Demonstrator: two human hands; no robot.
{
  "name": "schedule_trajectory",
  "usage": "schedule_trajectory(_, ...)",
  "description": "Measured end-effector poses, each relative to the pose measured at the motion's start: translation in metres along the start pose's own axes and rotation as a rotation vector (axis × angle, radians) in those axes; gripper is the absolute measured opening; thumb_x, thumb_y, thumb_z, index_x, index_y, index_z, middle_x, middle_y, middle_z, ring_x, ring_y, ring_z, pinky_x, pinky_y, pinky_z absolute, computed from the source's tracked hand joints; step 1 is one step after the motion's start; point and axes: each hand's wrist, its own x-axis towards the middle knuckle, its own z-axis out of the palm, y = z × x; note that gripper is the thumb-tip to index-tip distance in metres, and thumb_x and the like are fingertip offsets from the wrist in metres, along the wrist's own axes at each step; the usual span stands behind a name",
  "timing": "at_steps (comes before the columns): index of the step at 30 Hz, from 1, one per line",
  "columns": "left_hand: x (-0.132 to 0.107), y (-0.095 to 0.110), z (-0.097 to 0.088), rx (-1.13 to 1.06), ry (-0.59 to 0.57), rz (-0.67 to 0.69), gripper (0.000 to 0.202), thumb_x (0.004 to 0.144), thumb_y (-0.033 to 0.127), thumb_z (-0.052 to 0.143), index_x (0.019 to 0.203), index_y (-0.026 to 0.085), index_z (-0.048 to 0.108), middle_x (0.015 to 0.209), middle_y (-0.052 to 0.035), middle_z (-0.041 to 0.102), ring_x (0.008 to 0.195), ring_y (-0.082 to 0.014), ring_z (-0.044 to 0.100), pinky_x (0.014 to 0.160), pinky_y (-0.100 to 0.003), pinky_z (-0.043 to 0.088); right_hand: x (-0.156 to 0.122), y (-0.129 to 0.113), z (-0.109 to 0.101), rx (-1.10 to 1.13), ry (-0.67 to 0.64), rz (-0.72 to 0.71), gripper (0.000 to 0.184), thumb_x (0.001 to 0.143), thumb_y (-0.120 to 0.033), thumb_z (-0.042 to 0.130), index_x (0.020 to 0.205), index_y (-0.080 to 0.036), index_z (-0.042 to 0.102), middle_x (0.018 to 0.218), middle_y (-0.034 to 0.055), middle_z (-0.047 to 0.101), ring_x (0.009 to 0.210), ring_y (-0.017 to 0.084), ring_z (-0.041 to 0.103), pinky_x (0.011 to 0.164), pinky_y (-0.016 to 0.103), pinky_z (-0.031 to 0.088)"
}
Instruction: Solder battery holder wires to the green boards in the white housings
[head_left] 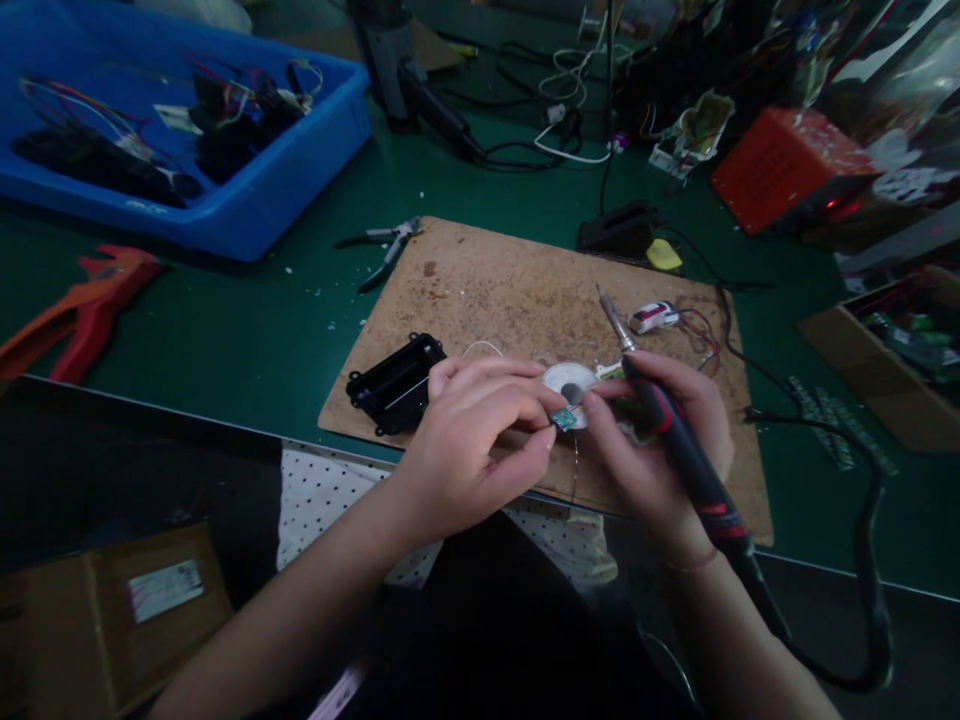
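Observation:
My left hand [476, 435] pinches a small green circuit board [565, 419] between thumb and fingers. The soldering iron [675, 430] lies in my right hand [652, 470], its tip pointing up and away from the board. The thumb and a fingertip of that hand come together at the board's right side; whether they grip a wire there I cannot tell. Just behind the board is a white spool [556, 376], partly hidden by my fingers. Left of my left hand sits an open black plastic housing [397, 385]. A small wired battery-like pack [654, 316] lies beyond my right hand.
All this is on a brown board [495, 270] on a green table. Around it are pliers [390, 240], an orange-red clamp [94, 305], a blue bin [300, 170] of wired parts, an iron stand [619, 230], a red box [791, 165] and a carton [877, 370]. The iron's cable loops right.

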Motion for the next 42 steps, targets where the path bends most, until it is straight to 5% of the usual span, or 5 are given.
schedule_trajectory(9,0.001,-0.002,0.001,0.001,-0.06,-0.014,0.009,0.094,0.018,0.064,0.096,0.026,0.066,0.11,0.0029,0.082,0.121,-0.0229,0.069,0.108,-0.047,0.031,-0.004,0.002,0.001,0.057,0.012,0.066,0.053,0.081,-0.023,0.084,0.128,-0.028,0.062,0.094,-0.0013,0.077,0.085,0.02,0.079,0.09,0.042,0.066)
schedule_trajectory(14,0.001,0.0,0.0,-0.004,-0.048,-0.013,0.01,0.092,0.016,0.064,0.088,0.024,0.061,0.11,0.0039,0.082,0.118,-0.0227,0.071,0.109,-0.047,0.032,-0.004,0.007,0.003,0.219,0.281,0.116,0.036,0.096,-0.036,0.069,0.131,-0.029,0.065,0.119,0.0042,0.071,0.078,0.016,0.076,0.07,0.033,0.062)
schedule_trajectory(22,0.001,0.0,-0.001,-0.033,-0.04,-0.027,0.012,0.092,0.015,0.066,0.088,0.024,0.059,0.11,0.0051,0.082,0.117,-0.0214,0.07,0.11,-0.047,0.032,0.003,0.009,0.007,0.22,0.647,0.19,0.046,0.109,-0.038,0.036,0.084,-0.023,0.071,0.058,-0.0035,0.046,0.039,0.009,0.034,0.039,0.027,0.02)
schedule_trajectory(29,-0.001,0.0,0.001,-0.047,-0.023,-0.037,0.011,0.093,0.016,0.064,0.087,0.024,0.059,0.109,0.0042,0.082,0.117,-0.0212,0.071,0.111,-0.047,0.032,0.0,0.019,0.004,0.374,0.533,0.236,0.028,0.089,-0.042,0.062,0.069,-0.023,0.059,0.062,-0.0028,0.049,0.052,0.013,0.049,0.05,0.029,0.037)
schedule_trajectory(42,-0.002,-0.003,0.003,-0.055,-0.026,-0.038,0.009,0.094,0.018,0.064,0.088,0.024,0.06,0.111,0.0069,0.081,0.117,-0.0201,0.07,0.113,-0.046,0.03,-0.007,0.014,-0.003,0.304,0.364,0.295,0.026,0.09,-0.039,0.065,0.071,-0.022,0.063,0.066,-0.0026,0.051,0.061,0.012,0.052,0.056,0.028,0.039)
